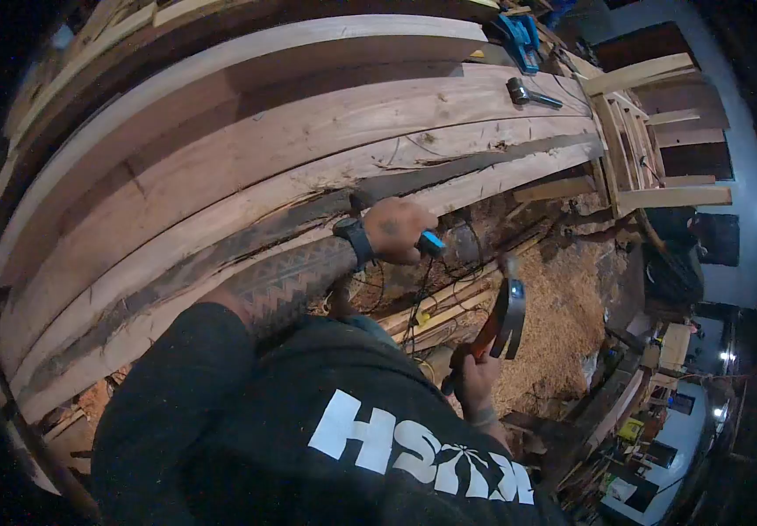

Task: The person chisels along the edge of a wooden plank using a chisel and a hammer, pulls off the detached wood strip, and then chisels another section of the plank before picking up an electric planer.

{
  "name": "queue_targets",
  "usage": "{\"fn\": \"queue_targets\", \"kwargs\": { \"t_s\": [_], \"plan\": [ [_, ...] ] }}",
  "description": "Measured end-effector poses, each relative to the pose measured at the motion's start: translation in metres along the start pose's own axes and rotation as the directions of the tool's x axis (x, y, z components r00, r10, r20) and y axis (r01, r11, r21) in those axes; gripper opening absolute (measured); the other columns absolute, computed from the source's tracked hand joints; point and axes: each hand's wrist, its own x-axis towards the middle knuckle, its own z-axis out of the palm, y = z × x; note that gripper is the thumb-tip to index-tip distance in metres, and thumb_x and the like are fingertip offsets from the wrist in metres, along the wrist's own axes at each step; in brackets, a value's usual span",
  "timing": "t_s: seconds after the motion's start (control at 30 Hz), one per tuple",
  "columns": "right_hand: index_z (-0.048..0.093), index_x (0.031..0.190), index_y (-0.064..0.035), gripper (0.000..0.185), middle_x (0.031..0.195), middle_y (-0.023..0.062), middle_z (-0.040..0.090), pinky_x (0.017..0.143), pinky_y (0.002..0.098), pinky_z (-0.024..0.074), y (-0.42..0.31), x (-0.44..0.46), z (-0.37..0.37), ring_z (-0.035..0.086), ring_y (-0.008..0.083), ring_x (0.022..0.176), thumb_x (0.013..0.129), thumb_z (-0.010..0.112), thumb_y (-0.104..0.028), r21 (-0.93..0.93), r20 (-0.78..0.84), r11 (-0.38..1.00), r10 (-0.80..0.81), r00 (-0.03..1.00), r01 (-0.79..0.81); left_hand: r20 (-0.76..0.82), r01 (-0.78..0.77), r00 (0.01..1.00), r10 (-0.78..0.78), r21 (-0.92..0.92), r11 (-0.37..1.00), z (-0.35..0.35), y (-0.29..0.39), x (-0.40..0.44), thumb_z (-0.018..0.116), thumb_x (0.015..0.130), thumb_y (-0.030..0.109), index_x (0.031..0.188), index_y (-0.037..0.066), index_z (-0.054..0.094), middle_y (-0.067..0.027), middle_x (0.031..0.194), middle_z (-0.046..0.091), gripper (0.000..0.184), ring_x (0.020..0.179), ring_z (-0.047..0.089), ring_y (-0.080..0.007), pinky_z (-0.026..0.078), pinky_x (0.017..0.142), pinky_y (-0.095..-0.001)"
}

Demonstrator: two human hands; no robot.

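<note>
My left hand [394, 230], with a dark watch on its wrist, is closed around a blue-handled tool [432, 242]. Only the handle's end pokes out of the fist; the rest is mostly hidden, so its kind is unclear. That fist is at the near edge of a rough plank [501, 180] with dark, split wood along it. Lower down and to the right, my right hand [478, 375] grips a claw hammer [510, 317] by its orange and black handle. The hammer's head points up, apart from the planks.
Long boards [308, 123] curve across the view beyond my left arm. On them lies a black-handled metal tool [532, 94], with a blue tool [519, 39] behind. A wooden frame [633, 140] stands at right. Wood shavings [563, 324] and dark cords [418, 307] cover the floor.
</note>
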Motion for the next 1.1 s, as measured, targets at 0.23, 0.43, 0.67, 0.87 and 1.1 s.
{"fn": "queue_targets", "kwargs": {
  "t_s": [0.23,0.43,0.67,0.87,1.1],
  "plan": [
    [0.053,0.107,-0.0039,0.020,0.080,0.0030,0.056,0.061,0.0283,0.0453,-0.040,0.014,0.028,0.056,0.0129,0.068,0.104,0.052,-0.023,0.016,0.029,1.000,0.005,1.000,-0.005,-0.007,-0.016,1.000,0.015,-0.081,0.997,-0.016,-0.001,-0.005,0.075,0.056,0.024,0.094,0.006,0.066,-0.0182,0.091,0.065,0.043,0.090,0.063,-0.0427,0.051,0.073,-0.0510],
    [0.058,0.114,-0.0038,0.025,0.089,0.0022,0.056,0.071,0.0290,0.0451,-0.036,0.017,0.062,0.050,0.0135,0.078,0.100,0.062,-0.024,-0.026,0.118,0.996,0.085,0.989,-0.082,-0.043,-0.103,0.994,0.098,-0.138,0.985,-0.020,-0.008,-0.006,0.074,0.060,0.026,0.082,0.007,0.063,-0.0179,0.080,0.062,0.032,0.079,0.062,-0.0433,0.048,0.065,-0.0508],
    [0.059,0.103,-0.0043,0.033,0.077,0.0039,0.057,0.063,0.0318,0.0454,-0.055,0.018,0.062,0.054,0.0134,0.070,0.100,0.062,-0.037,0.048,0.093,0.987,0.148,0.985,-0.153,-0.112,-0.040,0.993,0.026,-0.121,0.992,-0.029,-0.009,-0.001,0.074,0.060,0.027,0.071,0.009,0.058,-0.0173,0.068,0.057,0.027,0.068,0.059,-0.0421,0.043,0.058,-0.0505],
    [0.059,0.101,-0.0056,0.035,0.074,0.0065,0.056,0.062,0.0346,0.0454,-0.052,0.030,0.060,0.056,0.0181,0.067,0.102,0.056,-0.041,-0.069,0.074,0.997,-0.036,0.997,0.041,-0.050,0.018,0.998,-0.025,-0.145,0.989,-0.036,0.002,0.001,0.073,0.057,0.024,0.073,0.008,0.058,-0.0172,0.070,0.057,0.027,0.070,0.060,-0.0419,0.043,0.059,-0.0504],
    [0.059,0.100,-0.0040,0.035,0.074,0.0092,0.056,0.060,0.0342,0.0442,-0.062,0.045,0.071,0.052,0.0176,0.066,0.101,0.059,-0.039,-0.234,0.117,0.971,-0.011,0.993,0.038,-0.089,0.009,0.996,-0.015,-0.070,0.997,-0.015,-0.006,0.003,0.071,0.064,0.023,0.073,0.012,0.063,-0.0157,0.073,0.065,0.017,0.074,0.064,-0.0423,0.049,0.063,-0.0527]
  ]
}}
